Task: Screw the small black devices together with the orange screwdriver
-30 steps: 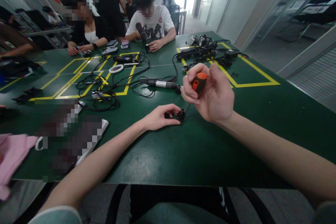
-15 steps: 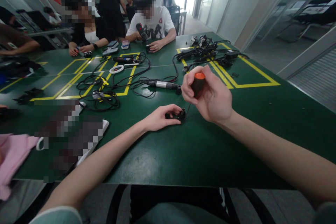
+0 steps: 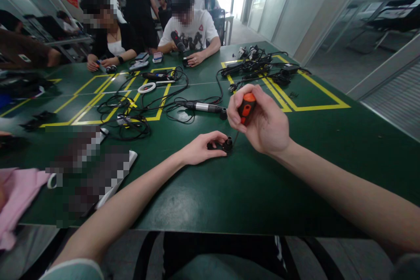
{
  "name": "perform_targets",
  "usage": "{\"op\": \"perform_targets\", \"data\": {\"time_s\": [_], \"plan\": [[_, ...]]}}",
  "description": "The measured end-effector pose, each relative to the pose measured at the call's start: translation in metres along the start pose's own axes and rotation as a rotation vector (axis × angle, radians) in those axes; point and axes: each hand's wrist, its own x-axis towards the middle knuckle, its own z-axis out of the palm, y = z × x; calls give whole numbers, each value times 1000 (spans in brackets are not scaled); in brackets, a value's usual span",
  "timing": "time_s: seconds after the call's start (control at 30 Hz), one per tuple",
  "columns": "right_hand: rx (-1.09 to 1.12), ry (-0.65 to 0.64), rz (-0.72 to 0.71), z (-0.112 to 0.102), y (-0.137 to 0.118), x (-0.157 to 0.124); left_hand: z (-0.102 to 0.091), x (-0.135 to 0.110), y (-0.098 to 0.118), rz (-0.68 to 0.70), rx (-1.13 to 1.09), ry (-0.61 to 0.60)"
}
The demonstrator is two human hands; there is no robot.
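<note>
My left hand lies low on the green table, its thumb and fingers closed round a small black part with a short upright tube on it. Wrapped in my right hand is a screwdriver with an orange and black handle. Its thin shaft slants down to the right side of the black part, and I cannot tell exactly where the tip touches. Just beyond the hands lies a silver and black electric screwdriver with its cable.
Coiled black cables lie to the left, and a heap of black cables and plugs sits at the back right. A white tape roll is near yellow tape lines. Two phone-like slabs lie front left. A person works opposite.
The screwdriver's handle has turned within my right hand, so more of its orange side shows. My left hand and the black part have hardly moved.
</note>
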Motion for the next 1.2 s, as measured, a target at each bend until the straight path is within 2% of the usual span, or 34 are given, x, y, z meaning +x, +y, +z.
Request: {"op": "perform_targets", "data": {"time_s": [0.3, 0.63, 0.83, 1.2], "plan": [[33, -36, 4, -3, -1, -1, 0, -1, 4, -6, 7, -3], [32, 21, 3, 1, -1, 1, -1, 0, 5, -16, 2, -1], [57, -16, 0, -1, -3, -1, 0, -1, 5, -9, -14, 3], [46, -8, 26, 0, -3, 2, -2, 0, 6, -10, 7, 4]]}}
